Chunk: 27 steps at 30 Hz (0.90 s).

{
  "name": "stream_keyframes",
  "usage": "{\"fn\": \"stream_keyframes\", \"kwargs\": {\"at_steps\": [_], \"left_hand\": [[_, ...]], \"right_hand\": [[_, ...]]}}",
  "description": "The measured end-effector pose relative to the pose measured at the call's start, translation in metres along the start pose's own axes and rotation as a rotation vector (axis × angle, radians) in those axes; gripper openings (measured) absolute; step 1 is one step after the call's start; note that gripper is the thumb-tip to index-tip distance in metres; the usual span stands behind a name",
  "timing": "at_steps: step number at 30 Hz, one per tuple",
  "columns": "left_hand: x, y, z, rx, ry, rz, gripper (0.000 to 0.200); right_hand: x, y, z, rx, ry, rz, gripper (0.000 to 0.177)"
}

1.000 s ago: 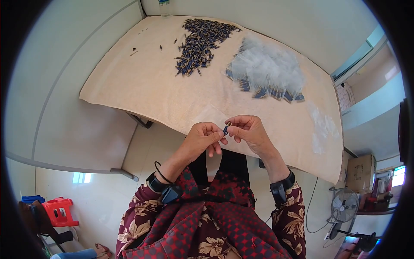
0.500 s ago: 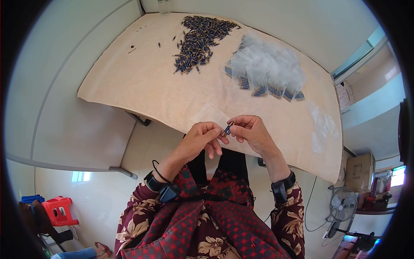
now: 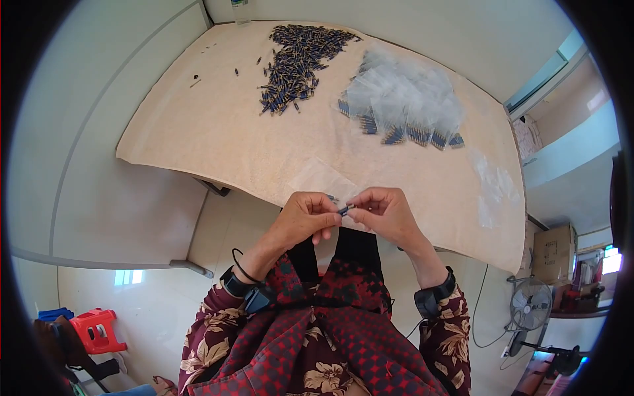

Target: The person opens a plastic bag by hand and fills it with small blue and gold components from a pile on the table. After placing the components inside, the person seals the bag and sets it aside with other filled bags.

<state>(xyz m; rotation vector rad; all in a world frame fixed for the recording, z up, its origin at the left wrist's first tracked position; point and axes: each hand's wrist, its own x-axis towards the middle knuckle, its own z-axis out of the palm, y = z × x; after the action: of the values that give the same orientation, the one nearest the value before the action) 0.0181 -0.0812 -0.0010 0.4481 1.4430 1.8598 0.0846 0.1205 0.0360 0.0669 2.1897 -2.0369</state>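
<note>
With fingers pinched together, our left hand (image 3: pixel 305 216) and right hand (image 3: pixel 386 214) grip opposite ends of small blue pieces (image 3: pixel 343 211) at centre frame, apparently to steady them; the loose pile (image 3: pixel 294 63), upper centre, seems spread for easy picking.

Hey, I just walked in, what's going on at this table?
A seated person is holding small dark blue and brass-coloured cylindrical parts between the fingertips of the left hand and right hand, at the near edge of the cream cloth-covered table. A clear plastic bag lies flat just beyond the hands. Farther back are a loose heap of similar parts and, to its right, a pile of clear bags filled with them.
</note>
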Motion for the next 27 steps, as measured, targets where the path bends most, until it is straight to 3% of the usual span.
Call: {"fn": "stream_keyframes", "kwargs": {"at_steps": [7,12,15,16,19,27], "left_hand": [[-0.012,0.005,0.006,0.21,-0.177,-0.19,0.008],[-0.005,0.006,0.012,0.265,-0.125,-0.135,0.009],[0.005,0.009,0.012,0.744,0.175,0.201,0.02],[0.007,0.007,0.013,0.748,0.172,0.2,0.02],[0.016,-0.005,0.018,1.101,0.284,0.478,0.033],[0.022,-0.016,0.023,1.159,0.285,0.53,0.035]], "right_hand": [[-0.032,0.009,-0.002,-0.051,-0.099,0.157,0.008],[-0.038,0.017,-0.012,-0.053,0.067,0.089,0.008],[-0.033,0.027,-0.02,-0.043,0.189,0.045,0.008],[-0.031,0.03,-0.021,-0.044,0.226,0.05,0.008],[-0.027,0.038,-0.021,-0.041,0.3,0.059,0.008],[-0.015,0.042,-0.01,-0.001,0.291,0.053,0.009]]}}
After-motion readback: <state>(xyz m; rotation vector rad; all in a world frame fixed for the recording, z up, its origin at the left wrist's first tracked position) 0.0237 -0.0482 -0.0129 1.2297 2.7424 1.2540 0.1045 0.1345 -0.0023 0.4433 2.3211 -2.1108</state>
